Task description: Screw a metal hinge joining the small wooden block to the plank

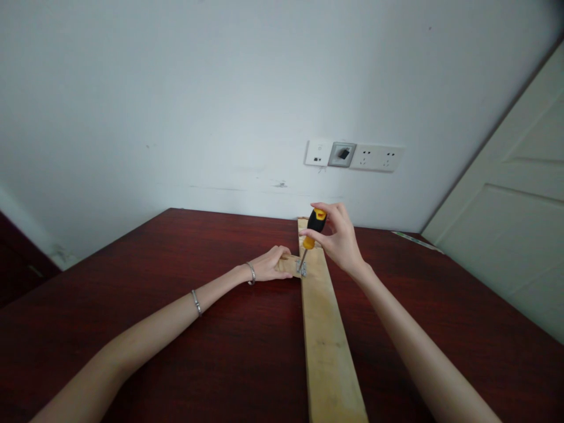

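My right hand (338,238) is closed round the black and yellow handle of a screwdriver (316,222). The screwdriver slants down to the left, its tip at a small metal hinge (301,268). That hinge lies across the joint between a short wooden block (287,265) and a long wooden plank (328,329). My left hand (268,264) grips the short block from its left side, thumb and fingers on opposite edges, holding it against the plank. Whether a screw sits under the tip is too small to tell.
The plank runs lengthwise over a dark red wooden table (229,346) to its far edge. Behind stands a white wall with socket plates (376,157), one holding a black plug (343,153). A pale strip (416,241) lies at the far right edge, near a white door (520,205).
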The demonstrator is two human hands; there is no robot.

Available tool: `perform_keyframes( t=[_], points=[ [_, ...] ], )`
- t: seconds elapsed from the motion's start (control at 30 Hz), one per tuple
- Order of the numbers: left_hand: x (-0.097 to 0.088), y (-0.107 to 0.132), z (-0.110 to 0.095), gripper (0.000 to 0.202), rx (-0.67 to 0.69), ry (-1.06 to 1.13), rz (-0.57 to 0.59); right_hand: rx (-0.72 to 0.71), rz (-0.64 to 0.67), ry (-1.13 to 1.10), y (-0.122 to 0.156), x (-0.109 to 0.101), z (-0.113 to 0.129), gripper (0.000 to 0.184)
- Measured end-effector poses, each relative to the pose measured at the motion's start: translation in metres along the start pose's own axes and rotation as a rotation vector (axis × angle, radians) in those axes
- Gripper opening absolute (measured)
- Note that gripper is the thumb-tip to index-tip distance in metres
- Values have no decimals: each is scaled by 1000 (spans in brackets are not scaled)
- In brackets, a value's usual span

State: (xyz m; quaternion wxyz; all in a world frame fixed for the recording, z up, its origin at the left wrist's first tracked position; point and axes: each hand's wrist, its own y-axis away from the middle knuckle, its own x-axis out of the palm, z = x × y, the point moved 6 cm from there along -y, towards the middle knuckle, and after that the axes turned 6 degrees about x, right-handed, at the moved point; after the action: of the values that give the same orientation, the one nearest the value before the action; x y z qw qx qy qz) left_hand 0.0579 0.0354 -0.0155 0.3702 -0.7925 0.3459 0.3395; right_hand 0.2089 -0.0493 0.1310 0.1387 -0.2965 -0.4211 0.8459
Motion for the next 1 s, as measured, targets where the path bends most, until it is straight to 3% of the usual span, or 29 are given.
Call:
perform_keyframes(
  t=[0.27, 0.53, 0.67, 0.8, 1.0],
  points=[
    [1, -1, -1, 53, 11, -16, -6, -41, -38, 56, 1, 0, 3, 45],
    [0, -2, -3, 50, -34, -33, 3, -60, 172, 30, 1, 3, 8, 46],
    [-1, -1, -5, 47, -48, -41, 11, -73, 146, 29, 1, 4, 8, 46],
    [-1, -1, -4, 46, -52, -41, 10, 19, 153, -47, 1, 6, 8, 43],
    [0, -2, -3, 50, 2, -49, 28, 88, 293, -157, 2, 9, 3, 62]
  ],
)
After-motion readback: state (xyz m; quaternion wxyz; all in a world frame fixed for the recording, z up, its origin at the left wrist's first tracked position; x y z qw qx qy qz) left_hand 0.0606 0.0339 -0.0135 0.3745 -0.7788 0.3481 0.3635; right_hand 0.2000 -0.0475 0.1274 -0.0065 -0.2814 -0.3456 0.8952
